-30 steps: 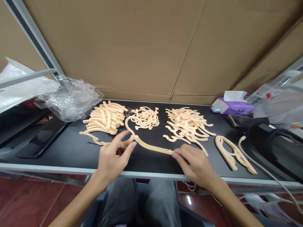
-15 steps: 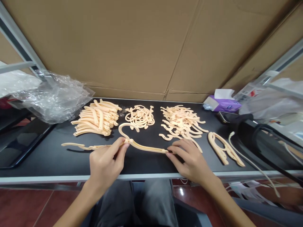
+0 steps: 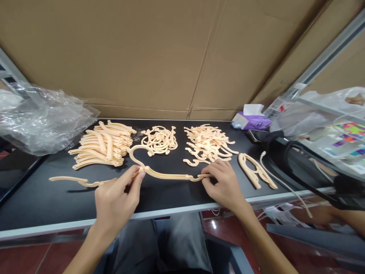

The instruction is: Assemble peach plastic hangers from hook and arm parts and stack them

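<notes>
A cream plastic folding clothes hanger [image 3: 167,176] is spread out over the black table top, its curved hook pointing up. My left hand [image 3: 118,196] pinches it at the joint just below the hook. At the other end, my right hand [image 3: 224,184] grips the thin, notched tip of its right arm. The left arm of the hanger reaches out past my left hand. Behind lie a pile of arm pieces [image 3: 104,146], a pile of hooks [image 3: 160,140] and a pile of notched end pieces [image 3: 209,142]. A folded hanger [image 3: 256,171] rests right of my right hand.
Clear plastic bags [image 3: 48,121] lie at the left, above a dark flat device [image 3: 17,171]. A purple tissue pack [image 3: 253,120], a phone [image 3: 256,135], a white cable [image 3: 285,186] and a black strap stand at the right. Another person's arm [image 3: 330,219] shows at lower right.
The notched end piece now shows extending from the hanger's right arm, where my right hand's fingers were before. The view has shifted, so the piles appear farther left.
</notes>
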Motion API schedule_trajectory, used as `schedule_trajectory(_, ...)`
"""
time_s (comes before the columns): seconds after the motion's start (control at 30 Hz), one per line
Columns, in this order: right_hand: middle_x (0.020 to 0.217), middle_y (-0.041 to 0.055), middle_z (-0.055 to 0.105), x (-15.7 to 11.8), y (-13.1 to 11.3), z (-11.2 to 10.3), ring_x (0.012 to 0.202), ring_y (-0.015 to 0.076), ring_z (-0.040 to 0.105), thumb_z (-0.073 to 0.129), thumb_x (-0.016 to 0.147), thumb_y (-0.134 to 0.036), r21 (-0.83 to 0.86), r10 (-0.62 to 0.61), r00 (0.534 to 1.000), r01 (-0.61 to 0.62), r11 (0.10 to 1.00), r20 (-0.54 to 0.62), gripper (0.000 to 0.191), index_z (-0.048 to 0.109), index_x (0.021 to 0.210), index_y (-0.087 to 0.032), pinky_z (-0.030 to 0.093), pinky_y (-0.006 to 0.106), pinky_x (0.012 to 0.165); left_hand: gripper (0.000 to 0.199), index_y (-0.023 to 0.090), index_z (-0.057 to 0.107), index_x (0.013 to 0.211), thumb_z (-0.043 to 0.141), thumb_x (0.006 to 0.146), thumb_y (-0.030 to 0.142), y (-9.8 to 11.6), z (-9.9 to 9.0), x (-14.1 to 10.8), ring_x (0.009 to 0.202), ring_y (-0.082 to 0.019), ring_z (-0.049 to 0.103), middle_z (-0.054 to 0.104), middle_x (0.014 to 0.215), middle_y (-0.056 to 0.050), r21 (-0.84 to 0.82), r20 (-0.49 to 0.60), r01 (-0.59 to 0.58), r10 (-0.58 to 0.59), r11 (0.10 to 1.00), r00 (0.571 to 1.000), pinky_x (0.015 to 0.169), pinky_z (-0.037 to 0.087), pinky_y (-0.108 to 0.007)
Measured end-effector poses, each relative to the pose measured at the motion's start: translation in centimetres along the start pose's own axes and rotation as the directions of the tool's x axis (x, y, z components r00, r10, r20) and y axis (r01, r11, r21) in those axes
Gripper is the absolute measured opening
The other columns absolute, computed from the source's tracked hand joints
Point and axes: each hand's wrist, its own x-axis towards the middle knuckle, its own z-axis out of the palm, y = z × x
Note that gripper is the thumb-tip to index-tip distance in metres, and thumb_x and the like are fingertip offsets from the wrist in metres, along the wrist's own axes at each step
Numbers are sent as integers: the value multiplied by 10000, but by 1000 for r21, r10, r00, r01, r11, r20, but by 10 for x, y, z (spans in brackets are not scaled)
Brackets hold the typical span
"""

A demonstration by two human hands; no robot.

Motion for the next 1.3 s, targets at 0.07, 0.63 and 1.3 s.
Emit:
schedule_trajectory(0.07,729,17,661,0,2,2,771,202,564,538,774,-52,38,18,999,-16,999,-51,164,601,742,-200,421,365,747,137,205,746,941,644,925,296,-1,1,0,437,-119,593,665,539,44,-6,1,6,-6,1000,1000,523,393,-245)
schedule_trajectory(0.63,1065,45,624,17,-23,18,786,153,664,654,838,-136,643,191,979,-103,759,-68,569,463,1355,-280,581,357,764,143,185,741,962,629,930,268,-1,3,-1,453,-103,591,709,623,33,-74,57,2,2,997,998,536,390,-230)
schedule_trajectory(1.3,1111,116,706,26,-51,37,996,241,704,618,888,-170,499,-207,977,159,852,42,648,337,1471,-206,600,379,808,111,174,704,943,614,944,239,7,-1,0,491,-116,609,734,677,7,-141,123,41,-24,989,992,548,418,-244)
